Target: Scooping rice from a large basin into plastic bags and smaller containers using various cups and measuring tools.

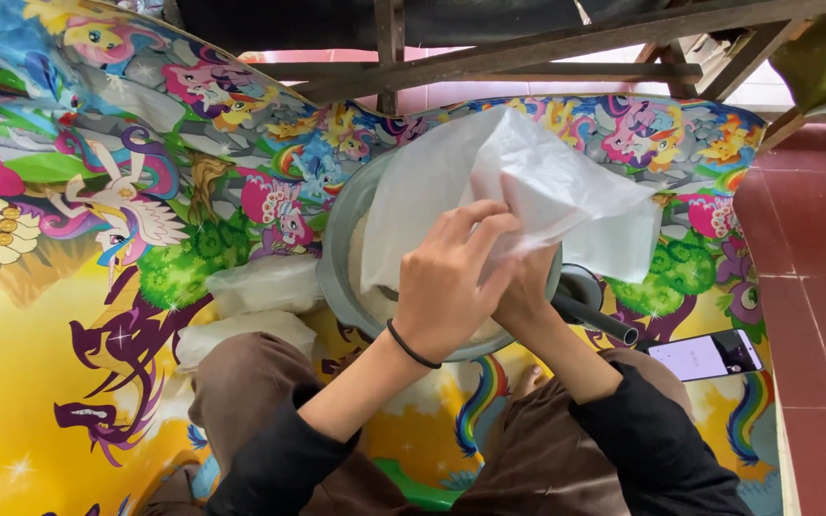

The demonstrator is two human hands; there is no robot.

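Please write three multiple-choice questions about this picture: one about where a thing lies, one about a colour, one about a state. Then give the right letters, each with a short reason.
1. Where does the phone lie?
A. on the mat, at the person's right
B. inside the basin
C. on the red tiles

2. What colour is the band on the left wrist?
A. white
B. black
C. green

3. What are both hands doing?
A. resting on the knees
B. holding the phone
C. holding a thin white plastic bag over the grey basin

Answers:
1. A, it rests on the colourful cartoon mat beside the right knee.
2. B, a dark loop circles the wrist.
3. C, the left hand and right hand pinch the bag.
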